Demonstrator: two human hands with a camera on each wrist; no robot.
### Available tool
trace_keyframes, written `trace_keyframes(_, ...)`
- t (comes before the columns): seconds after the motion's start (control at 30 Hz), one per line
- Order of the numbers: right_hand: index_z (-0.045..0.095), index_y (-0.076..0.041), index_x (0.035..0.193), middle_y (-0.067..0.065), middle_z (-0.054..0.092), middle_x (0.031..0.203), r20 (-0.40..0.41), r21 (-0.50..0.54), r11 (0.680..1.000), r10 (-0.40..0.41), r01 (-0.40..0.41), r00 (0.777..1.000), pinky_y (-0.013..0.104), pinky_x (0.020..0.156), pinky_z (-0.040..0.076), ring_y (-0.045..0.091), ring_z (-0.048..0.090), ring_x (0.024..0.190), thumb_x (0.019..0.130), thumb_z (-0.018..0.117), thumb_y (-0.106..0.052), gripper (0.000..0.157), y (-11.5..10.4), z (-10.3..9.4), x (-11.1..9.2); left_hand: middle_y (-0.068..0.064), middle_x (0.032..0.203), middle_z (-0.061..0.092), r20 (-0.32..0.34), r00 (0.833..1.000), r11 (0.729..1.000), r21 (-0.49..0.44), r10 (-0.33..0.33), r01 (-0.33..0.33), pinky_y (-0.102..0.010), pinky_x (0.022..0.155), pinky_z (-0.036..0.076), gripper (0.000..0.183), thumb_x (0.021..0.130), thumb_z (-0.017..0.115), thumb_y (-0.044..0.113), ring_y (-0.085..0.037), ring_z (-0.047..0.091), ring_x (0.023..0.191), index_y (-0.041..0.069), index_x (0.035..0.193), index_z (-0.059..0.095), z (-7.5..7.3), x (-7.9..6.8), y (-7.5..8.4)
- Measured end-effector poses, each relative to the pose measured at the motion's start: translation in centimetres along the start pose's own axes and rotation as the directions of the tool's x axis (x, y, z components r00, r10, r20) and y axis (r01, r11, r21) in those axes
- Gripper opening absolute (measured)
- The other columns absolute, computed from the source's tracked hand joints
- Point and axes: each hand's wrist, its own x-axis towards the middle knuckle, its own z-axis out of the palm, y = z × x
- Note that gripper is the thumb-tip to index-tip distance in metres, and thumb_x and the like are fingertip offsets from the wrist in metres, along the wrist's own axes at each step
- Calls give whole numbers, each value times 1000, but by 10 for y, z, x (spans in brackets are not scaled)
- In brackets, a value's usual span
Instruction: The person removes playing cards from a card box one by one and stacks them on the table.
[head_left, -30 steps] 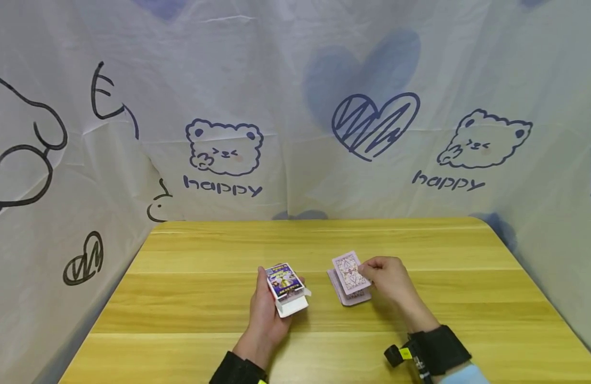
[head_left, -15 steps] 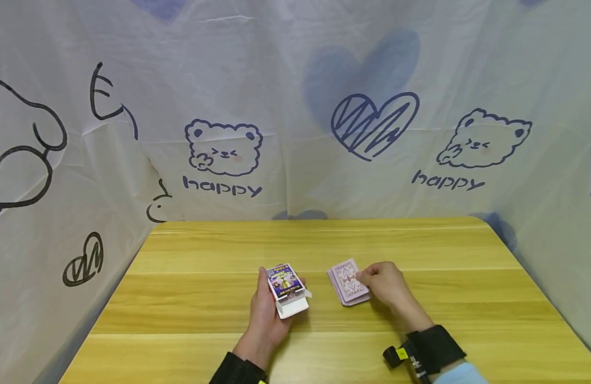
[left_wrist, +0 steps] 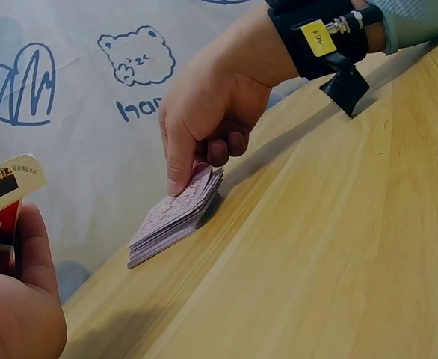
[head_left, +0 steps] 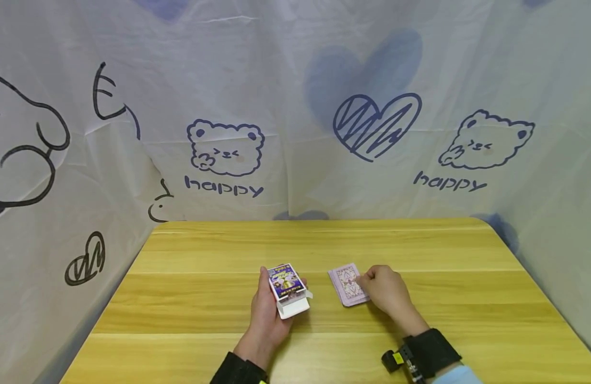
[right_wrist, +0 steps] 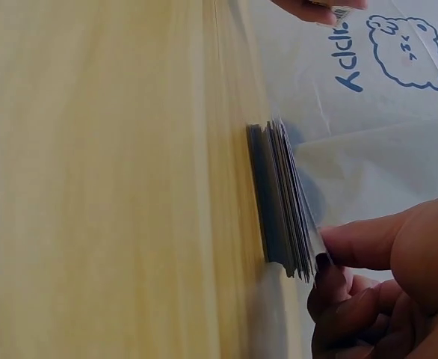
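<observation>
In the head view my left hand (head_left: 267, 317) grips a card box (head_left: 286, 282) with a purple printed face, its white end flap (head_left: 293, 307) hanging out toward me. To the right, a stack of playing cards (head_left: 340, 290) with pink patterned backs lies on the table. My right hand (head_left: 388, 292) pinches the right edge of the top card (head_left: 350, 281) between thumb and forefinger. The right wrist view shows that card's corner (right_wrist: 318, 245) lifted slightly off the stack (right_wrist: 279, 194). In the left wrist view the right thumb (left_wrist: 180, 161) lies on the card's patterned back.
The light wood table (head_left: 204, 298) reaches back to a white cloth wall (head_left: 295, 160) with bear and heart drawings. Black straps (head_left: 431, 352) with small cameras circle both wrists.
My right hand has lowered the card it pinches, from raised and tilted above the stack to lying nearly flat on top. The left hand and the box have hardly moved.
</observation>
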Motion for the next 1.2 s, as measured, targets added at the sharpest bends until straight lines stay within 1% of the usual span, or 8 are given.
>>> trace_keyframes(0.33,62,-8,76,4,56,64,5,-28,1000,-11,11,1000,28,43,36,18,48,53,88,68,-28,24,0,2,-1,-27,148,34,-10,1000,1000,-10,-6,6,-49,96,51,70,99,25,62,-40,49,123,12,149,26,0,1,0)
trace_keyframes(0.57,60,-8,77,5,57,65,-19,-78,997,-24,22,1000,29,45,36,19,48,55,87,69,-29,25,0,3,2,-27,149,32,-15,1000,1000,-21,-9,9,-49,97,50,68,100,25,61,-41,48,125,13,148,27,-1,1,1)
trace_keyframes(0.73,60,-9,78,5,57,68,-51,-55,998,-27,24,998,29,48,37,20,49,58,88,67,-30,25,0,-1,0,-27,149,32,2,1000,1000,-11,2,-2,-49,97,50,72,98,27,64,-41,47,125,12,149,25,0,2,-1)
trace_keyframes(0.87,60,-9,78,4,55,66,-95,23,999,-29,31,995,28,47,35,19,47,56,90,66,-32,26,-8,-8,-4,-27,148,33,28,1000,1000,-17,-4,5,-50,97,50,73,98,27,64,-41,47,126,11,149,24,0,3,-2)
trace_keyframes(0.97,61,-8,77,4,50,61,-91,133,989,-48,60,995,26,45,31,17,43,52,91,66,-30,27,-23,-12,-13,-28,149,31,56,998,1000,-22,-10,11,-50,98,49,76,98,28,64,-41,48,125,9,149,22,0,3,-3)
trace_keyframes(1.07,64,-6,76,4,49,60,-62,257,961,-88,101,994,25,45,31,16,41,52,91,66,-25,24,-42,-13,-25,-31,151,27,93,996,1000,-18,-8,9,-50,100,47,77,99,27,62,-41,46,127,6,150,18,1,3,-5)
trace_keyframes(1.2,67,-5,76,5,57,63,5,404,904,-153,138,988,23,45,36,14,46,53,91,67,-18,19,-65,-8,-42,-33,151,25,147,989,1000,-16,-4,6,-48,104,44,74,101,22,58,-41,41,131,4,150,16,3,2,-6)
